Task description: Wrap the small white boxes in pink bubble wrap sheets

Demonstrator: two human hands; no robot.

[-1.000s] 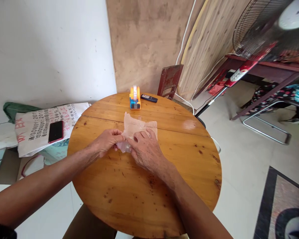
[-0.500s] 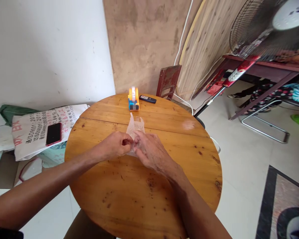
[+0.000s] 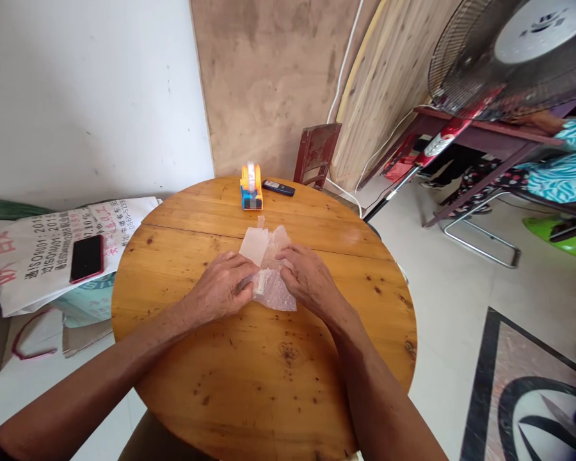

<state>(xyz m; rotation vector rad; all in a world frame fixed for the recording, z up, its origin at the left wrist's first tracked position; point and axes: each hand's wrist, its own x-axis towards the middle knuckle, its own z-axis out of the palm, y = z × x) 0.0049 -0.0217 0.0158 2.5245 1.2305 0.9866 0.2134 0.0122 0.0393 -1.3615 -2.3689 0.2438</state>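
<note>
A crinkled, translucent sheet of bubble wrap [image 3: 279, 296] lies on the round wooden table [image 3: 249, 365] between my hands. Part of it is spread toward me, and a smooth whitish flat piece [image 3: 254, 244] shows at its far left. My left hand [image 3: 224, 282] is closed at the wrap's left side, thumb and fingers pinching its edge. On the opposite side, my right hand [image 3: 311, 278] grips the wrap between curled fingers and thumb. Beyond them stands an orange and blue tape dispenser [image 3: 251, 187] with a roll in it. My fingers hide some of the wrap.
A dark remote-like device [image 3: 278, 187] lies right of the dispenser. A phone [image 3: 87, 258] rests on printed sacks [image 3: 125, 221] at the left. Behind the table is a small wooden chair [image 3: 317, 150]; a standing fan [image 3: 509, 57] and a seated person are at the right.
My hands have moved apart, and the wrap between them now lies more spread out, turned, with the smooth whitish piece showing. The view has shifted slightly to the right.
</note>
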